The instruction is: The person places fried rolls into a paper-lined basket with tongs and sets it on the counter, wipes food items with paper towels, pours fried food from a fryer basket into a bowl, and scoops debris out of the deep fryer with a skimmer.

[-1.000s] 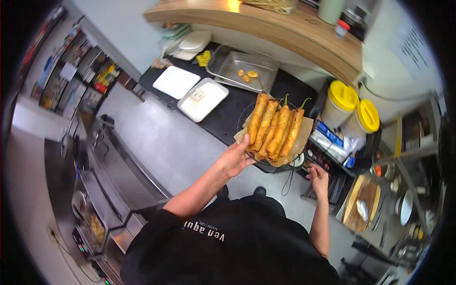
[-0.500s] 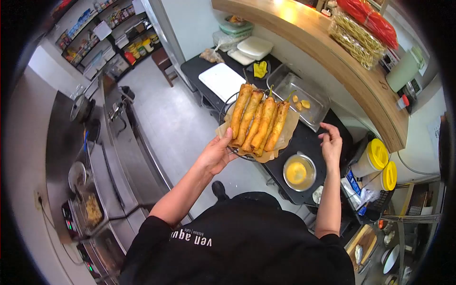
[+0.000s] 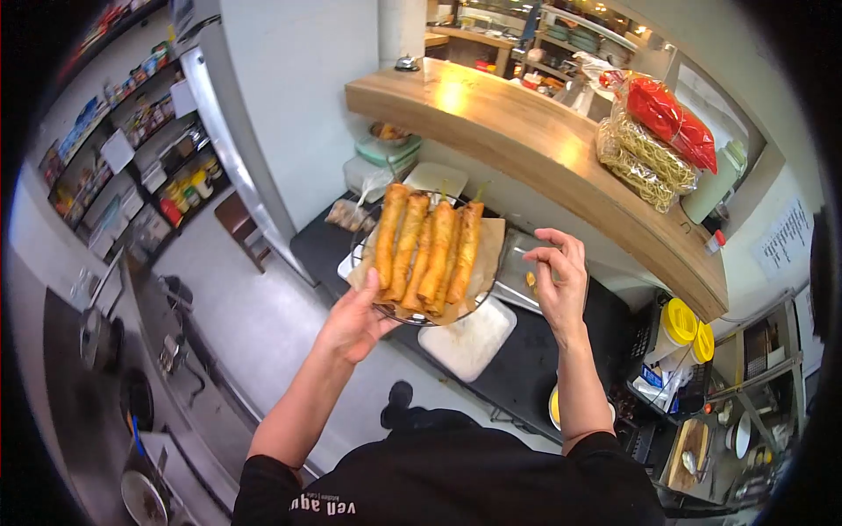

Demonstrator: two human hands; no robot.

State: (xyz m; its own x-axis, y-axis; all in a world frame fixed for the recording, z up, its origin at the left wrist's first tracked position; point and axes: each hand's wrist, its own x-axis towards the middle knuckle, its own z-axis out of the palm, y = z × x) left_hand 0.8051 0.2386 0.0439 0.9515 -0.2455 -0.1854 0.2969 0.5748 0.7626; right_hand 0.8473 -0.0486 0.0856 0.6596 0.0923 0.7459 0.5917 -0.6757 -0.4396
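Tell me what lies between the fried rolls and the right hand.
In the head view: brown paper, the wire basket's rim and, on the counter below, part of a shallow tray.

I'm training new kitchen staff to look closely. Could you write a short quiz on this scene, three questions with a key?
1. Which hand holds the wire basket of fried rolls?
2. How many yellow lids show at the right side of the picture?
3. True or false: the right hand is gripping one of the rolls.

Key:
1. The left hand.
2. Two.
3. False; it is apart from the rolls.
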